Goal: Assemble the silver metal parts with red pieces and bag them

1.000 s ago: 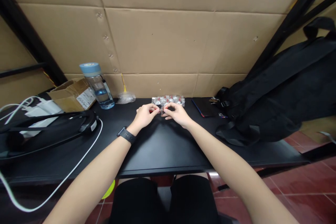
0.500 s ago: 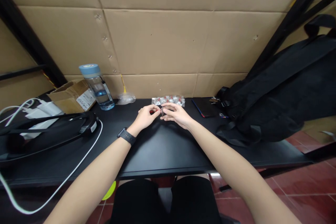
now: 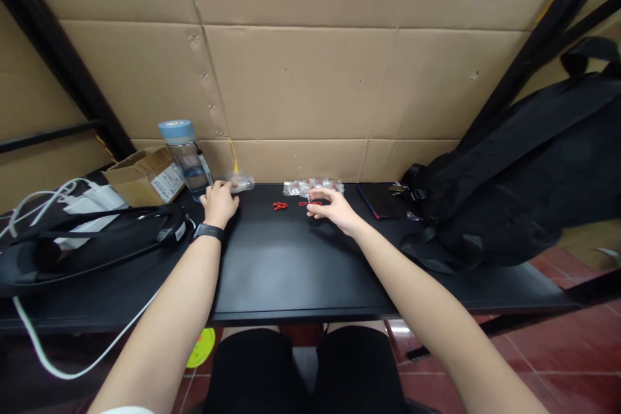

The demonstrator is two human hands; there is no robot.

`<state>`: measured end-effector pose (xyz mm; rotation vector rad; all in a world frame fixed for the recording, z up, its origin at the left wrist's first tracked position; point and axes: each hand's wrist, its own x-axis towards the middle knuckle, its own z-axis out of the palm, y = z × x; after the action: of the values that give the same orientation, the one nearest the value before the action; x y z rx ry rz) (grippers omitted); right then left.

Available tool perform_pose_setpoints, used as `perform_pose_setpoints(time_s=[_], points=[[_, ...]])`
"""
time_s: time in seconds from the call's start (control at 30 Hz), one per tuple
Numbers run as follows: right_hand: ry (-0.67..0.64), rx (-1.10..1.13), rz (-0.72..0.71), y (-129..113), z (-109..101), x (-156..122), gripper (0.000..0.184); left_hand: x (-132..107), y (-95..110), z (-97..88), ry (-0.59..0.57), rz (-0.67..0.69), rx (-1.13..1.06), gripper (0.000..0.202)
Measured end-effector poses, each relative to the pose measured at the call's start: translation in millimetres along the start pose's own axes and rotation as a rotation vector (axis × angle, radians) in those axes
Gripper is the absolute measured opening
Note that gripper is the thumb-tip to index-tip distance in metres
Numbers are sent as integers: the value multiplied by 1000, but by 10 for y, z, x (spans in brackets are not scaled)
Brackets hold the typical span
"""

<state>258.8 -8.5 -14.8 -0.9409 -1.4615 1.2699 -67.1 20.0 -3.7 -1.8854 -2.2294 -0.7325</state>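
My left hand [image 3: 219,202] has reached left along the black table [image 3: 291,272] and its fingers touch a small clear plastic bag [image 3: 241,182] by the cardboard wall. My right hand [image 3: 334,208] stays near the middle, fingers pinched around a small object I cannot make out. Two small red pieces [image 3: 280,206] lie on the table between the hands. A clear packet of small red and silver parts [image 3: 310,186] lies just behind my right hand.
A blue-capped water bottle [image 3: 183,154] and a cardboard box [image 3: 145,174] stand at the back left. A black strap and white cable [image 3: 97,239] lie left. A dark phone [image 3: 381,199] and a black backpack [image 3: 509,174] are on the right.
My hands, which met at the middle, have parted. The left hand moved left to the clear bag. Red pieces now lie uncovered on the table.
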Motion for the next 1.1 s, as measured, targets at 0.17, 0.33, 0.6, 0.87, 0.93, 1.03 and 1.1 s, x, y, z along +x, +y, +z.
perform_pose_setpoints(time_s=[0.17,0.33,0.6,0.87,0.93,1.03,1.1], points=[[24,-45,-10,-41,-13,-1,45,64,-66,51,63,-13,47,28],[37,-55,0,-136,-23,-26,44,45,-6,56,46,-9,102,33],[75,-62,-58,-167,-11,-42,46,72,-40,120,71,-53,37,26],[122,-138,-224,-213,-149,9,44,-129,484,-105,174,425,-180,13],[135,-189,-277,-197,-193,34,42,-297,720,-119,53,616,-248,10],[132,-343,-362,-179,-273,47,38,-589,1036,-89,-207,831,-277,7],[100,-537,-429,-197,-331,30,36,-755,1173,-57,-292,866,-246,6]])
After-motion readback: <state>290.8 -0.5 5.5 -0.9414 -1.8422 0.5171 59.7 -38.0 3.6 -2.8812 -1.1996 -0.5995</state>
